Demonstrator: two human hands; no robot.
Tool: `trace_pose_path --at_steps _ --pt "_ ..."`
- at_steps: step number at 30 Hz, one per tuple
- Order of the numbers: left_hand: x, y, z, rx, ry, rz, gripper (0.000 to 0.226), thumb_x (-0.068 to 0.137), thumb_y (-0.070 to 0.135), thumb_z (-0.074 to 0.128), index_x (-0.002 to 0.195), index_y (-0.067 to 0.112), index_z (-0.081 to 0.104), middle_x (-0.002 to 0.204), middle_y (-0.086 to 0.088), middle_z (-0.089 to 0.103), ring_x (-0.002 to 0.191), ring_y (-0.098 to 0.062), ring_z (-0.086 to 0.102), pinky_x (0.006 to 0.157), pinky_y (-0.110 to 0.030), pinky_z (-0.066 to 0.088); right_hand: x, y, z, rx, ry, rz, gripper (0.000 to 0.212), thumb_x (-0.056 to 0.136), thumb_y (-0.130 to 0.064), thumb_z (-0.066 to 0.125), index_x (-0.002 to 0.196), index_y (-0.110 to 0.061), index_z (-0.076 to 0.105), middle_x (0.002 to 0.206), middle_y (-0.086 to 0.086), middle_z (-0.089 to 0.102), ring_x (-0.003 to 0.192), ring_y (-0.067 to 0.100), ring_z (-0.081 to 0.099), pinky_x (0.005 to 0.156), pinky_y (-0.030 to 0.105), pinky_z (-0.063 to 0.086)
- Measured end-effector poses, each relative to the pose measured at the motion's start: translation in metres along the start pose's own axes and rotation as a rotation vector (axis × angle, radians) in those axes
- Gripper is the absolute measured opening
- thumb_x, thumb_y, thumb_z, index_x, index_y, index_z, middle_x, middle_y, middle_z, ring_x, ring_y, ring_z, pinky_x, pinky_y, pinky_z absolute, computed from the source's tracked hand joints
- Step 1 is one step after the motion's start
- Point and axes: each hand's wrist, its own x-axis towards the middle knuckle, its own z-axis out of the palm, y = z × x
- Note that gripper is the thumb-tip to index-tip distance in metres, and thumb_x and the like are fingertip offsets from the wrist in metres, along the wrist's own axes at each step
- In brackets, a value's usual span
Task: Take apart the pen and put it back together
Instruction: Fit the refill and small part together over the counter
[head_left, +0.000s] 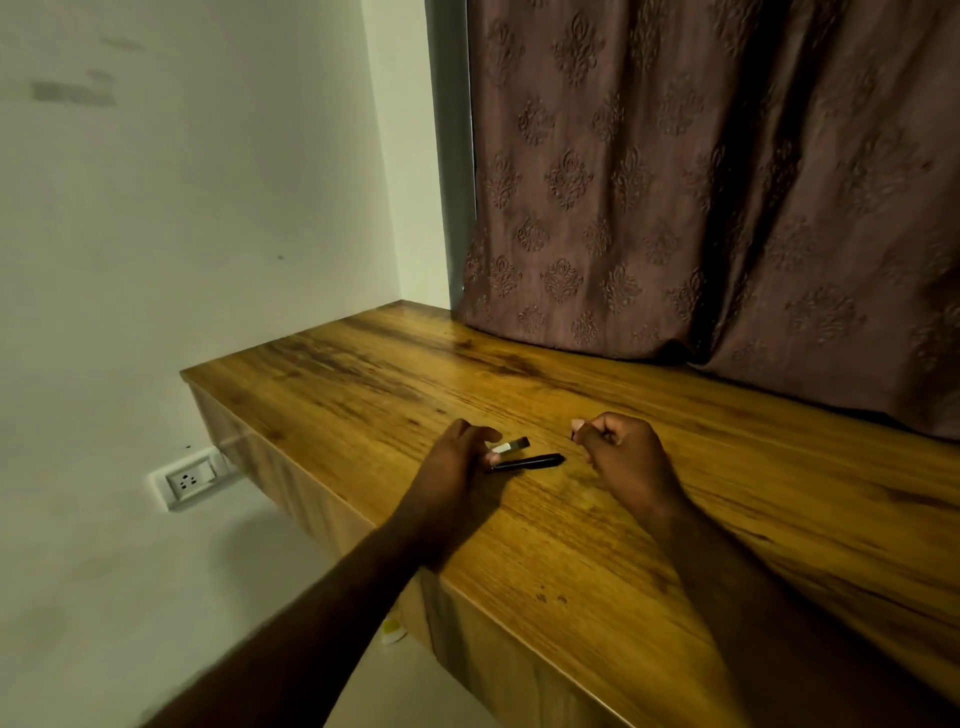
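I'm reading the pen as already apart: the barrel and a short white-tipped piece are lying on the table, ends at the left hand's loosely curled fingertips, and I cannot tell if they're pinching. The right hand is hovering beyond the barrel's far end, fingers curled tight, contents hidden; reassembly is looking not yet begun.

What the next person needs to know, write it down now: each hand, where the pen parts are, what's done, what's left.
Left hand: fingertips at the left ends of both parts; whether it pinches either is unclear.
Right hand: curled over the table, contents hidden.
Parts: black barrel and short white-and-black piece lie side by side between the hands.
Done: pen is apart.
Left: put it back together.
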Motion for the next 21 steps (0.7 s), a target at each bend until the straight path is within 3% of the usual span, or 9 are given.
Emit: trace_pose_path --at_steps 4,7,10,13,18,21 --pt "-0.003 -0.001 0.005 0.091 -0.158 0.045 0.026 0.093 0.03 0.054 0.103 0.011 0.067 0.093 -0.005 0.052 0.075 -0.016 0.054 0.062 -0.025 0.045 -0.01 -0.005 -0.003 0.041 -0.013 0.049 0.032 0.091 -0.03 0.062 0.076 -0.003 0.065 0.062 0.008 0.055 0.057 0.02 0.045 0.056 0.031 0.041" --pt "-0.002 -0.006 0.008 0.101 -0.152 0.032 0.039 0.094 0.04 0.046 0.103 0.008 0.066 0.094 -0.008 0.053 0.072 -0.019 0.055 0.06 -0.025 0.043 -0.023 -0.008 -0.002 0.048 -0.028 0.049 0.032 0.093 -0.027 0.061 0.074 0.0 0.064 0.057 0.006 0.053 0.051 0.018 0.043 0.05 0.027 0.036" --pt "-0.002 -0.006 0.01 0.092 -0.118 0.069 0.036 0.094 0.037 0.048 0.101 0.007 0.067 0.092 -0.009 0.054 0.071 -0.021 0.056 0.059 -0.027 0.045 -0.032 -0.009 -0.001 0.04 -0.07 0.042 0.029 0.094 -0.025 0.06 0.074 -0.004 0.064 0.058 0.004 0.055 0.049 0.015 0.044 0.048 0.027 0.037" --pt "-0.001 -0.006 0.011 0.089 -0.09 0.078 0.044 0.093 0.047 0.042 0.099 0.01 0.066 0.091 -0.005 0.054 0.07 -0.017 0.056 0.058 -0.031 0.049 -0.033 -0.009 -0.003 0.08 -0.057 0.066 0.025 0.094 -0.024 0.06 0.075 -0.009 0.064 0.06 0.005 0.057 0.047 0.013 0.044 0.047 0.026 0.036" --pt "-0.002 -0.004 0.011 0.105 -0.052 0.141 0.02 0.096 0.035 0.056 0.099 0.016 0.065 0.087 0.001 0.061 0.07 -0.014 0.057 0.059 -0.034 0.048 -0.03 -0.013 -0.001 0.122 -0.142 0.1 0.015 0.095 -0.017 0.058 0.088 -0.006 0.067 0.065 0.005 0.06 0.039 0.004 0.042 0.041 0.021 0.036" --pt "-0.005 0.001 0.009 0.081 -0.057 0.141 0.018 0.096 0.036 0.057 0.101 0.02 0.064 0.084 0.005 0.064 0.068 -0.01 0.059 0.058 -0.033 0.047 -0.029 -0.016 0.002 0.11 -0.18 0.106 0.017 0.095 -0.017 0.058 0.091 -0.004 0.068 0.068 0.006 0.063 0.04 0.004 0.044 0.042 0.02 0.037"
